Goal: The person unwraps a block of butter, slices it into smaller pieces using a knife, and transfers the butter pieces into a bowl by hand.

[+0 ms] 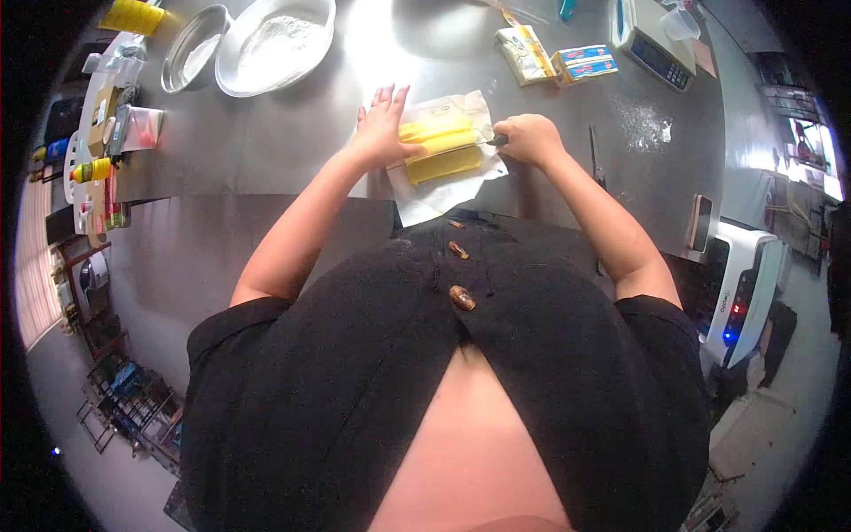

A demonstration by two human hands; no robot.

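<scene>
A yellow block of butter lies on its opened white wrapper near the table's front edge. A lengthwise line parts its near portion from the far one. My right hand is closed around the dark handle of a knife at the block's right end. The knife's blade appears to run along that line, though most of it is hard to make out. At the left end, my left hand has its fingers spread, with the thumb against the butter.
Toward the back left stand a white bowl of white powder and a metal bowl. Two packages and a digital scale are at the back right. A phone lies by the right edge, near a white appliance.
</scene>
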